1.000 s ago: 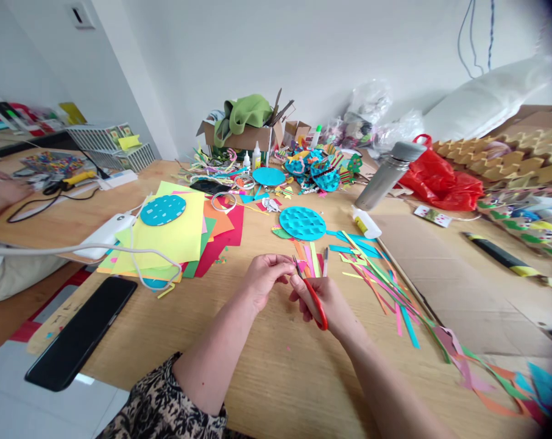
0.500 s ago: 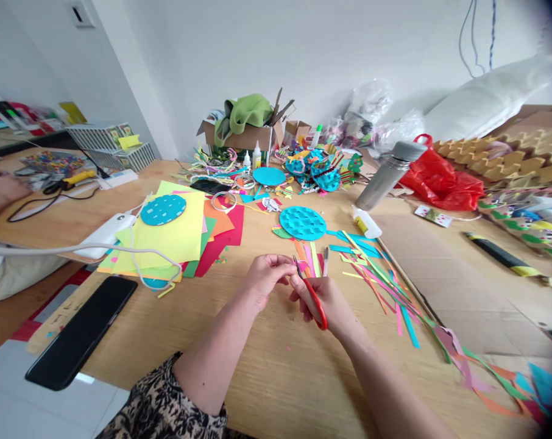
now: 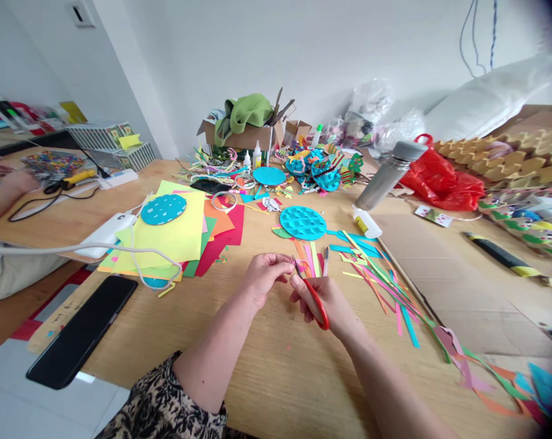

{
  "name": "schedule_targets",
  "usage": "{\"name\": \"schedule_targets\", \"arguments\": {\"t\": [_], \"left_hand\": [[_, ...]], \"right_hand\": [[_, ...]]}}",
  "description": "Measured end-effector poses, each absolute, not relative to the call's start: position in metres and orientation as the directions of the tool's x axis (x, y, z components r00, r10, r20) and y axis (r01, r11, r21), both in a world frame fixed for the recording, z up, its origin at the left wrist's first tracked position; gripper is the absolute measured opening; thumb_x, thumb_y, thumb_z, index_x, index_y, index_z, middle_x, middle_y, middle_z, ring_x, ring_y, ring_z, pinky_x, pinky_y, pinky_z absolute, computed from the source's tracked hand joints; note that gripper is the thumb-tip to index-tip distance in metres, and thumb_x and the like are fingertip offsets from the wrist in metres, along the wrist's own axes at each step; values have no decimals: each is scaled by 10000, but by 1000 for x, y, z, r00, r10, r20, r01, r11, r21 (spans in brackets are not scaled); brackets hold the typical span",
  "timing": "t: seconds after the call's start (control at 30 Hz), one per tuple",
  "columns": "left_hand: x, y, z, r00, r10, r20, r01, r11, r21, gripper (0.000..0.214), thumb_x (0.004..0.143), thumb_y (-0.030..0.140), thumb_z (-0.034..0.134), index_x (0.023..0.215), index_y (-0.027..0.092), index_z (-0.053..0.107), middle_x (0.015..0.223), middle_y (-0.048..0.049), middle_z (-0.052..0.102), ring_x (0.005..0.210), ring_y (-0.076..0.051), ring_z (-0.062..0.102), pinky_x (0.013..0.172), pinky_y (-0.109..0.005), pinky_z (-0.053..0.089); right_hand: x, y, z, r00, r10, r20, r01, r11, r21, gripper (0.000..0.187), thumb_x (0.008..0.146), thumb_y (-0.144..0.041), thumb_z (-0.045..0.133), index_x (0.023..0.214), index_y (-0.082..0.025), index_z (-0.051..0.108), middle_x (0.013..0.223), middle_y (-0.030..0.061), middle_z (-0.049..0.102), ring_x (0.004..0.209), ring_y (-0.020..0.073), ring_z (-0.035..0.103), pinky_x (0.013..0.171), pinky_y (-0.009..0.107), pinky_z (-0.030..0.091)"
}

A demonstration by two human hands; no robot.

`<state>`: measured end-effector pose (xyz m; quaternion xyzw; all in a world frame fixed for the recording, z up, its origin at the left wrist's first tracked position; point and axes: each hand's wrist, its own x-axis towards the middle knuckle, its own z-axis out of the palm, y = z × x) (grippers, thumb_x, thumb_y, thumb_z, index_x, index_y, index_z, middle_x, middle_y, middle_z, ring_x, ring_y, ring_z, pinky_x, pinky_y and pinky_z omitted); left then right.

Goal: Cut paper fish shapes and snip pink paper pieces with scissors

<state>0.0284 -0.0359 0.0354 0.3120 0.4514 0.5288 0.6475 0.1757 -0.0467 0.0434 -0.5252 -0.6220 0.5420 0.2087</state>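
Note:
Red-handled scissors are gripped in my right hand, with their narrow metal blades pointing up and left. The blade tips are by the fingertips of my left hand. That hand is closed in a pinch; what it pinches is too small and hidden to make out. Beyond both hands lies a blue oval with raised flaps. Short orange, pink and yellow paper strips and a pen lie just behind my right hand. A tiny pink scrap sits on the table nearer to me.
Coloured paper sheets with a dotted blue oval, a power strip and a black phone are on the left. To the right are loose paper strips, a glue bottle, cardboard and a metal bottle.
My hands and the scissors have hardly moved. The scissor blades look slightly shifted at my left fingertips. At far left, another person's hand has moved a little.

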Motion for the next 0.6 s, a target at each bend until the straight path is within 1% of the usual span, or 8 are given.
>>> {"name": "schedule_targets", "arguments": {"t": [0.27,0.43,0.6], "left_hand": [[28,-35,34,10,969,-247,-402,230,886,150,562,230,727,654,128,667,613,-10,610,566,-107,534,567,-249,420],[29,-36,37,16,969,-246,-400,231,887,152,603,269,701,655,131,664,632,-25,614,580,-127,553,548,-258,418],[31,-37,37,34,970,-240,-382,235,894,147,575,243,722,640,129,655,610,-3,586,553,-99,510,561,-250,414]], "right_hand": [[176,-47,43,-352,884,-308,423,-143,-895,625,770,-735,531,626,-134,627,399,-7,522,322,96,500,303,168,305],[176,-47,43,-353,883,-308,411,-149,-899,626,770,-735,532,622,-134,621,415,-12,525,337,92,509,331,171,333],[175,-46,43,-358,885,-298,409,-138,-902,644,775,-747,508,607,-135,623,403,-7,527,324,93,498,321,179,323]]}}
